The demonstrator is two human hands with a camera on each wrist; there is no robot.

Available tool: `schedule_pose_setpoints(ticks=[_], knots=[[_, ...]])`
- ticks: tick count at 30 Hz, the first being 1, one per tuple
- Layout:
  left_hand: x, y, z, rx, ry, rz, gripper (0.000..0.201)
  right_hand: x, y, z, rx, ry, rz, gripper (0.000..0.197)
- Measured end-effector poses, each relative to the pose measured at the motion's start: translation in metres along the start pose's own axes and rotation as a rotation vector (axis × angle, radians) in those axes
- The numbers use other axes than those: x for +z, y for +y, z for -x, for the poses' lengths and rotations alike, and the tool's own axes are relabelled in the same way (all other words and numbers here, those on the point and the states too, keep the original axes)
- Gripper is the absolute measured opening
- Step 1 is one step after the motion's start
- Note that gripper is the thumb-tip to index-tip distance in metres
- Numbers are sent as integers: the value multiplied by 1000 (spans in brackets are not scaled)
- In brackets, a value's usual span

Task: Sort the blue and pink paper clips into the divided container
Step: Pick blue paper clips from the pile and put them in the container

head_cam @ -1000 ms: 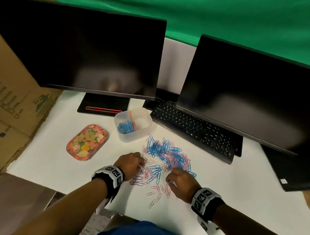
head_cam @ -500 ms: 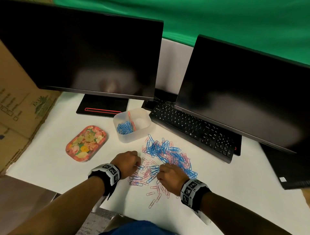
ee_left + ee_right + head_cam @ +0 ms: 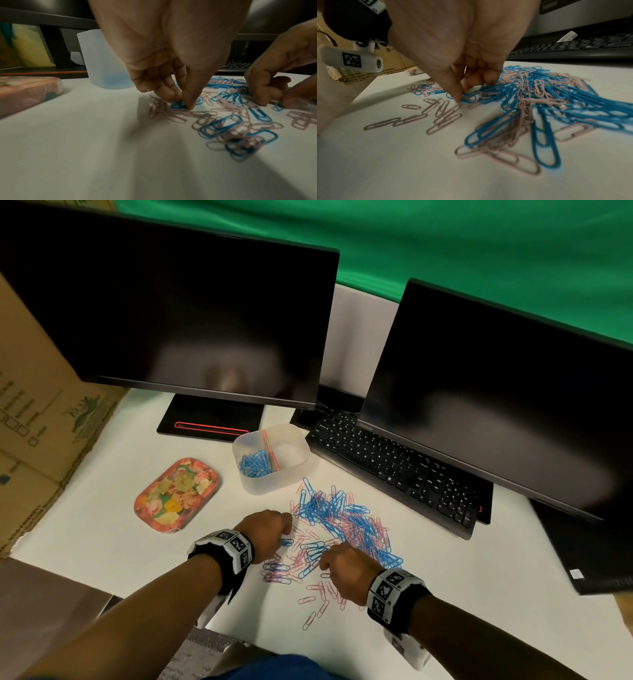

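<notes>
A mixed pile of blue and pink paper clips (image 3: pixel 342 518) lies on the white table. Behind it stands the translucent divided container (image 3: pixel 298 440), with blue clips (image 3: pixel 255 464) in its left compartment. My left hand (image 3: pixel 270 529) is at the pile's left edge. Its thumb and curled fingers pinch a blue clip (image 3: pixel 177 105) against the table. My right hand (image 3: pixel 346 570) is at the pile's near side, fingers curled. Its thumb and forefinger close on a blue clip (image 3: pixel 278 107). Loose pink clips (image 3: pixel 443 115) lie by the right thumb.
A floral tin tray (image 3: pixel 176 494) sits left of the container. A black keyboard (image 3: pixel 394 467) runs along the pile's right side under the right monitor (image 3: pixel 496 392). The left monitor's base (image 3: pixel 209 422) is behind the container. A cardboard box (image 3: pixel 41 412) borders the table's left.
My right hand has moved left and forward from the pile's near right edge, closer to my left hand. The left hand has stayed at the pile's left edge.
</notes>
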State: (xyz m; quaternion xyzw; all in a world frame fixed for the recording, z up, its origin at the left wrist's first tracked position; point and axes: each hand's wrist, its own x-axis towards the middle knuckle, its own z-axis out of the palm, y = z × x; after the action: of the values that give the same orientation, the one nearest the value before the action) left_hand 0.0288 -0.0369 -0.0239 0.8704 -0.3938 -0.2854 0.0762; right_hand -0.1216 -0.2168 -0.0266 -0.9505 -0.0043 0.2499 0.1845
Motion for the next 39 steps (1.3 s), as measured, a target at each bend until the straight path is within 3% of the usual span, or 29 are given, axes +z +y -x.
schedule_pose_setpoints(ticks=[3, 6, 11, 15, 21, 26, 32, 39], knots=[[0, 0, -4, -19, -43, -1, 29, 1, 1, 1, 6, 12, -16, 31], [1, 1, -5, -4, -45, -10, 24, -2, 1, 4, -24, 88, -58, 22], [3, 0, 2, 24, 51, 13, 13, -21, 1, 0, 54, 201, -316, 15], [-8, 1, 6, 44, 161, 106, 12, -33, 2, -11, 98, 180, -464, 24], [-24, 3, 11, -2, 296, 332, 22, -35, -12, -24, 75, 133, -243, 24], [-26, 1, 16, -52, 305, 467, 24, -26, -12, -30, -40, 93, 51, 36], [-24, -2, 21, -98, 270, 536, 24, -31, -11, -32, -17, 96, 95, 21], [-27, -3, 23, -125, 244, 572, 21, -32, -7, -30, -41, 134, 83, 21]])
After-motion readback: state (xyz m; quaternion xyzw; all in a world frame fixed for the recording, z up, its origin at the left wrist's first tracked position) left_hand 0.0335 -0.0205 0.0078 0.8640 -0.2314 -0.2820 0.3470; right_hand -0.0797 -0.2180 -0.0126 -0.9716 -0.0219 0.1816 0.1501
